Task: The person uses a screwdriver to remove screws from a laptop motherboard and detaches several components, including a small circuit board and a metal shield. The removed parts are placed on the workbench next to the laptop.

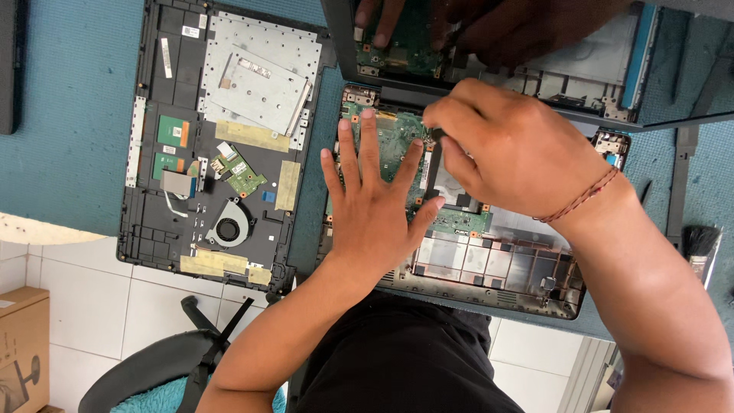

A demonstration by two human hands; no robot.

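On a teal bench mat (69,138), white floor tiles at lower left, the opened laptop base (489,268) sits center-right, long axis left-right. Left hand (375,203) flat, fingers spread on green board (394,141). Right hand (508,149) fisted; what it grips, can't tell.

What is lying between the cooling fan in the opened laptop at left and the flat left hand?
In the head view, only blue mat separates fan from left hand.
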